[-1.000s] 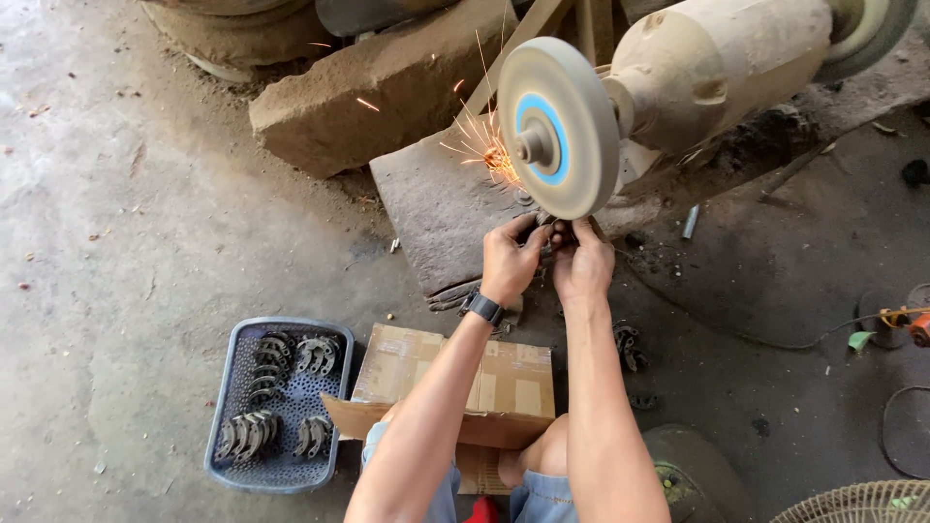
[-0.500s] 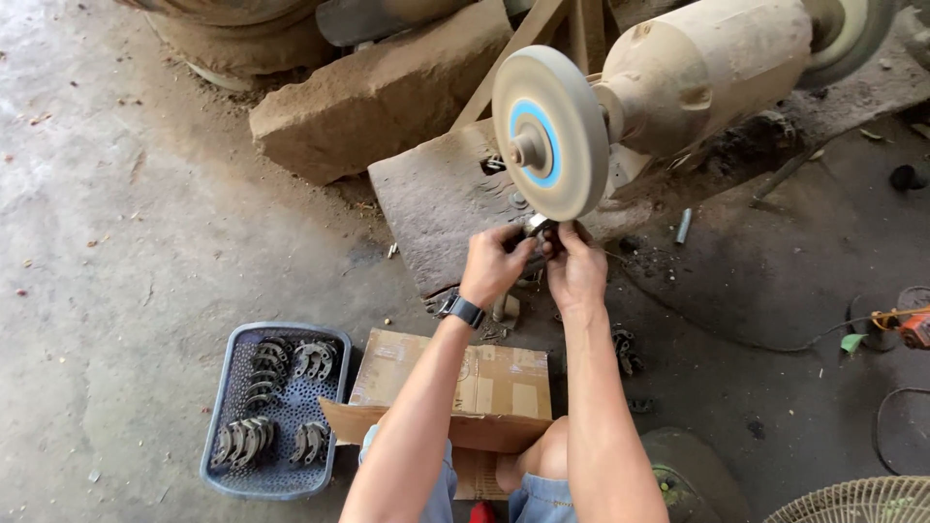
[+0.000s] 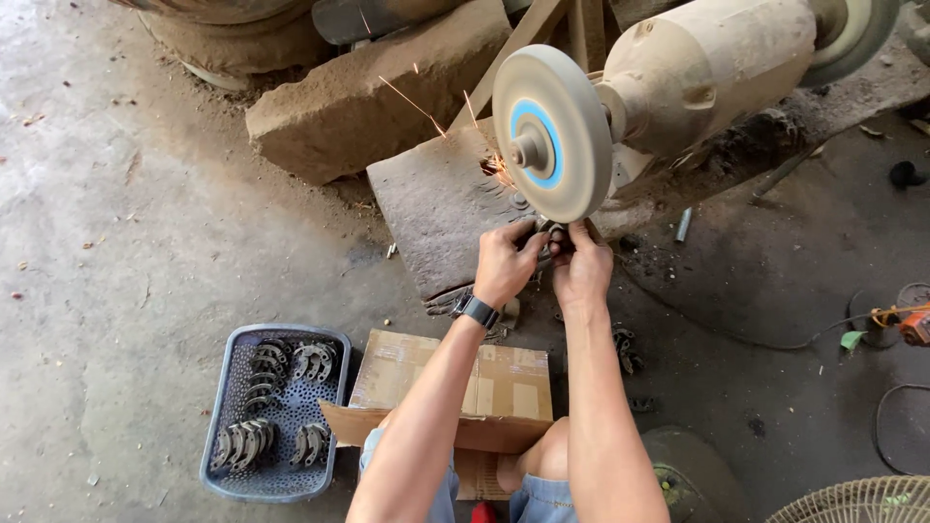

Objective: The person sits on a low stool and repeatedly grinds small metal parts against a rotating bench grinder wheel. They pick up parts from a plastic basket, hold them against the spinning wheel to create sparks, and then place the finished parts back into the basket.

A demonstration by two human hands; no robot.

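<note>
Both of my hands hold one small metal part (image 3: 552, 238) up against the lower edge of a round grinding wheel (image 3: 552, 133) with a blue centre ring. My left hand (image 3: 506, 261), with a dark watch on its wrist, grips the part from the left. My right hand (image 3: 583, 266) grips it from the right. Orange sparks (image 3: 496, 167) fly off to the upper left of the wheel. The wheel sits on a dusty motor housing (image 3: 712, 68). Most of the part is hidden by my fingers.
A blue perforated basket (image 3: 225, 419) with several curved metal parts lies on the concrete floor at lower left. A cardboard box (image 3: 484, 383) rests by my knees. A flat stone slab (image 3: 436, 208) and a large brick (image 3: 363, 102) lie behind the wheel. Cables (image 3: 886, 412) trail at right.
Sparks showed one second ago, stopped half a second ago, and fly again now. My hands have kept the part at the wheel's lower edge.
</note>
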